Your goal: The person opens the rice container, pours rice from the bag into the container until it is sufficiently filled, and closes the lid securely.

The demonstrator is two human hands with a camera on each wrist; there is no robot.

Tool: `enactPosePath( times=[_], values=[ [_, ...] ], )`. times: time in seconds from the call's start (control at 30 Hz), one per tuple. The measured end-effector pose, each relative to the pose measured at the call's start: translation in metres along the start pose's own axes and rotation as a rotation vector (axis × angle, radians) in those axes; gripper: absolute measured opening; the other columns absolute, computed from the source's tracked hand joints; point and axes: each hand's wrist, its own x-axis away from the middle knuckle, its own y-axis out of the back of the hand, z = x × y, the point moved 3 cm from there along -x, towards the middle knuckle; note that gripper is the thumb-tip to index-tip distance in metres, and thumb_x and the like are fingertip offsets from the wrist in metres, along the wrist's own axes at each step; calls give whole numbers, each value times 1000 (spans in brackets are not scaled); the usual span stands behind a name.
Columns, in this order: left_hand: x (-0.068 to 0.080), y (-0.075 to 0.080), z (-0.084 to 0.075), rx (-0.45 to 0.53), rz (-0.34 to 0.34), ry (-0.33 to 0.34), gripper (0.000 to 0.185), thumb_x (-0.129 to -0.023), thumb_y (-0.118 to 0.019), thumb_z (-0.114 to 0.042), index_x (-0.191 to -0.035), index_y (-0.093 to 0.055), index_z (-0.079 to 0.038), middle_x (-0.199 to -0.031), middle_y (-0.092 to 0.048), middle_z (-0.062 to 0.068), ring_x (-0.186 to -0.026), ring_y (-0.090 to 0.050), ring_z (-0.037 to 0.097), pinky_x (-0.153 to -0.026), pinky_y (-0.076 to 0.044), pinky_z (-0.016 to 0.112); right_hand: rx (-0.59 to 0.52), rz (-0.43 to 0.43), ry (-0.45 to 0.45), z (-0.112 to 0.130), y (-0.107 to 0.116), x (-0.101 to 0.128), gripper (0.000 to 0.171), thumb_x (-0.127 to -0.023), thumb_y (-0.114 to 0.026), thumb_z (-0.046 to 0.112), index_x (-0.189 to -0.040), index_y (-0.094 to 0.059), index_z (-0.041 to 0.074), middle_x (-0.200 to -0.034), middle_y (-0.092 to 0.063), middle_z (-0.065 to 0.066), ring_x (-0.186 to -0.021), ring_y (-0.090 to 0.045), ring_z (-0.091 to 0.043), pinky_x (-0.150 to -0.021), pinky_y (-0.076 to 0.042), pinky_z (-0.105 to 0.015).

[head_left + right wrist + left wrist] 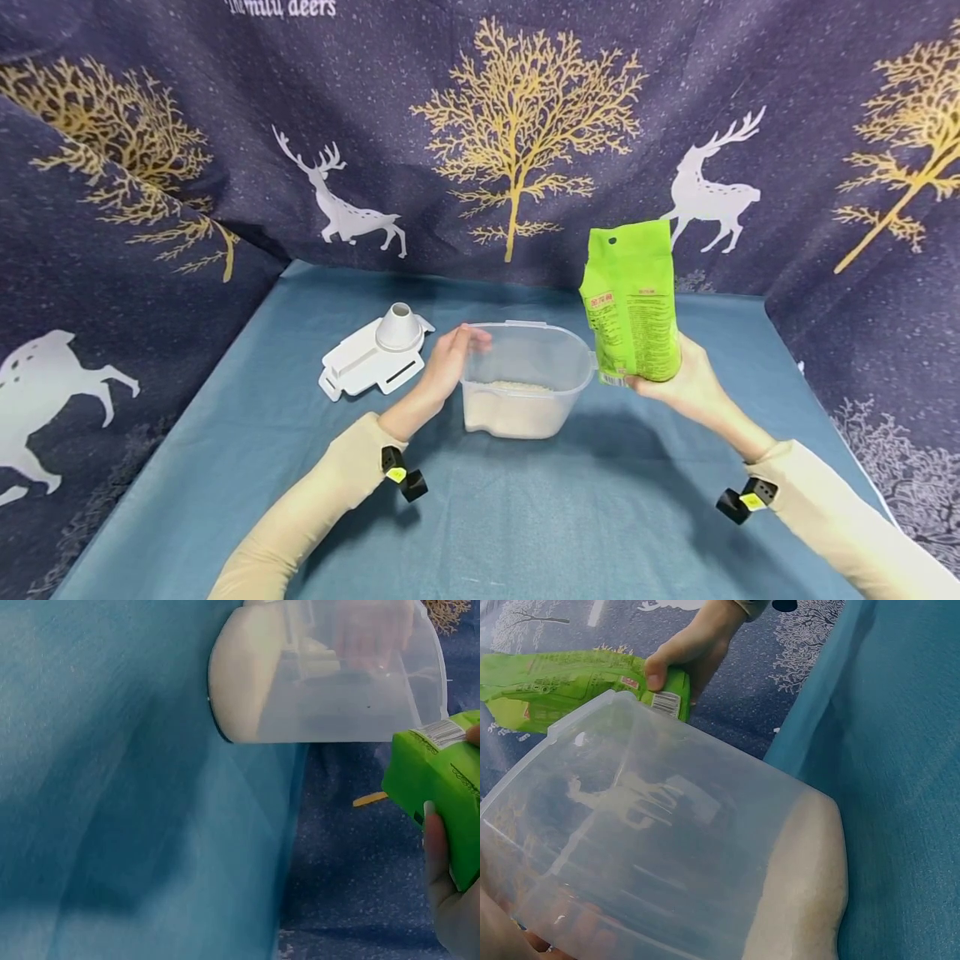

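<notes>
A clear plastic container (528, 358) with a layer of pale grains (799, 877) in its bottom stands on the cloth. My left hand (448, 358) grips its left rim, with fingers reaching over the edge; they show blurred through the clear wall in the left wrist view. On the other side, my right hand (686, 379) holds a bright green printed bag (633, 304) round its lower end. The bag is raised beside the container's right rim, its barcode (441, 733) end down. The bag's contents are hidden.
Left of the container lies a white lid (367, 367) bearing a white cone-shaped spout (400, 327). A blue-green cloth (525, 517) covers the table. Behind it hangs a dark blue curtain (442, 217) with deer and trees.
</notes>
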Motion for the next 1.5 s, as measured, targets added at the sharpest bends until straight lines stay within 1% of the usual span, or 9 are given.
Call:
enactPosePath(
  times=[0.17,0.23,0.37,0.47,0.73,0.97,1.13,1.3,1.5],
  values=[
    [-1,-1,1,13,2,-6,47,-106,-28,-25,-107,-66,4,-105,-70,24,-104,-65,35,-101,-43,46,74,14,47,6,5,-3,67,-62,-85,0,-121,-58,10,-95,-59,28,-80,-58,6,-68,-45,-16],
    [-1,-1,1,18,4,-4,46,-106,-29,-24,-107,-66,4,-106,-69,24,-104,-65,35,-102,-43,46,114,19,55,9,7,-4,68,-61,-87,3,-122,-58,12,-93,-61,23,-79,-58,6,-67,-45,-17],
    [-1,-1,1,19,-1,-10,46,-106,-29,-24,-107,-66,4,-105,-69,24,-104,-65,36,-102,-43,46,159,44,70,12,10,-7,71,-59,-87,6,-124,-58,13,-93,-68,6,-78,-58,4,-66,-45,-19],
    [-1,0,1,22,-1,-15,47,-106,-28,-25,-107,-65,4,-105,-69,24,-103,-65,36,-102,-43,46,187,61,91,15,12,-11,75,-57,-87,6,-126,-58,12,-92,-70,0,-76,-57,1,-65,-45,-19],
    [-1,0,1,30,-4,-22,47,-106,-28,-23,-106,-65,5,-105,-69,24,-103,-66,36,-102,-43,46,247,106,176,20,15,-20,75,-54,-87,8,-124,-59,12,-86,-68,6,-69,-55,-2,-59,-46,-21],
    [-1,0,0,12,-1,-5,47,-106,-27,-24,-107,-66,2,-105,-70,22,-103,-66,33,-102,-43,45,247,143,202,24,16,-22,71,-55,-87,10,-120,-59,18,-84,-66,8,-69,-55,-2,-59,-45,-22],
    [0,0,0,21,0,-4,47,-106,-27,-23,-107,-65,3,-105,-70,23,-103,-66,34,-102,-43,45,269,161,217,27,16,-25,66,-55,-87,13,-115,-60,20,-81,-63,10,-67,-53,-3,-57,-44,-21],
    [0,0,0,29,-1,-15,46,-106,-27,-22,-106,-65,5,-105,-69,24,-103,-65,36,-101,-44,45,300,174,255,30,16,-30,66,-54,-87,15,-114,-60,18,-83,-62,11,-68,-53,-3,-58,-45,-22],
    [-1,0,0,35,1,-9,45,-106,-28,-22,-106,-65,4,-106,-69,24,-103,-65,36,-101,-44,45,291,200,320,33,17,-34,69,-54,-88,15,-116,-59,17,-85,-62,12,-67,-52,-2,-58,-44,-19]
  ],
)
